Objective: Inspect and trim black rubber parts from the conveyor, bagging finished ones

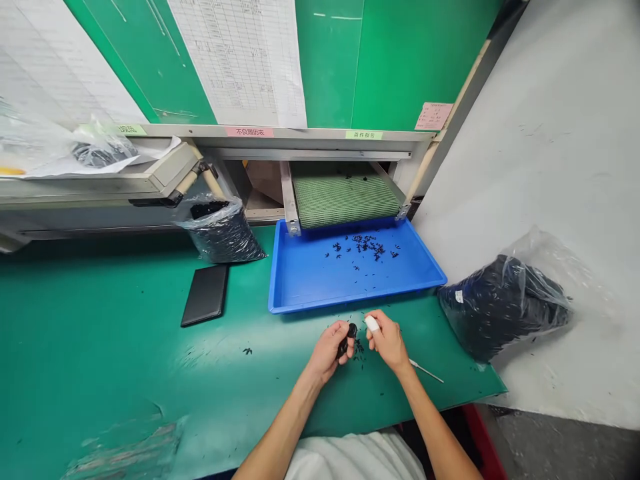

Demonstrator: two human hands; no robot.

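My left hand is closed around a small black part, above the green tabletop. Just beside it is my right hand, its fingers curled in and a white finger cover on one of them. Whatever those fingers hold, if anything, is hidden. A thin metal rod shows beyond the right wrist; I cannot tell whether it lies on the table or reaches into the hand. Small black scraps are scattered beneath and between both hands.
Ahead, a blue tray with scattered black bits sits under a green conveyor belt. Bags of black pieces stand at left and right. A black flat case lies left; a white wall bounds the right.
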